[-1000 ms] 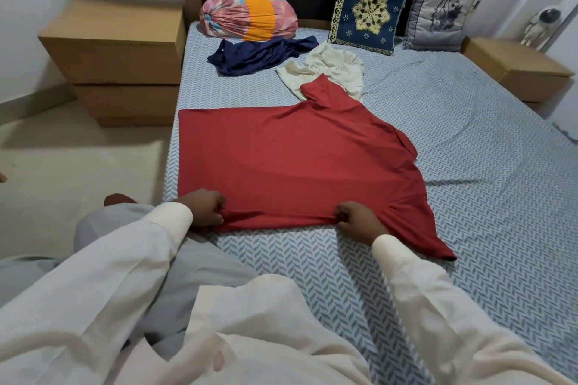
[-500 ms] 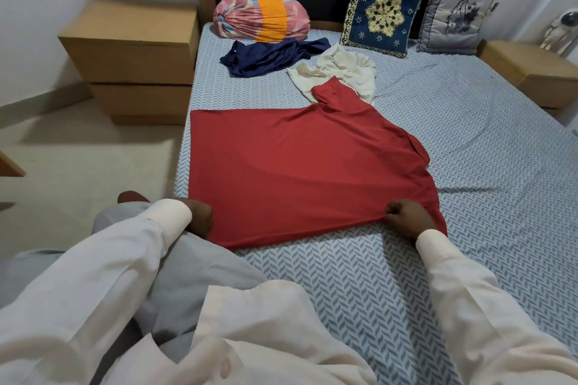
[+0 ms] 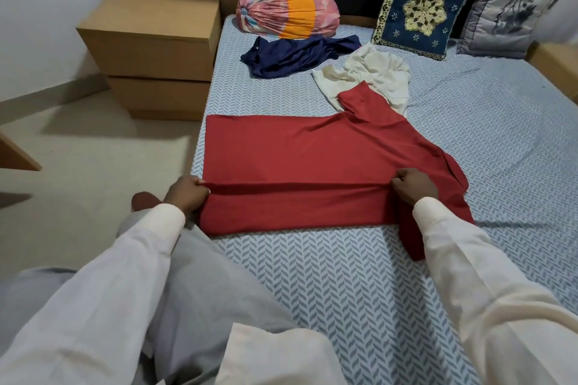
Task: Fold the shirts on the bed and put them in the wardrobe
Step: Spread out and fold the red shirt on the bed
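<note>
Head view: mid-fold, your left hand and right hand pinch a crease across the flat red fabric shirt at the blue patterned bed's left edge; next, lay it over evenly.

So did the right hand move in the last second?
Yes. Against the bed, the right hand went right, then away toward the cream shirt; it now pinches a ridge of the red shirt, in from the near hem.

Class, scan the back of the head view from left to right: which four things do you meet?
Wooden bedside cabinet → pink-and-orange bolster → dark blue embroidered cushion → grey cushion.
</note>
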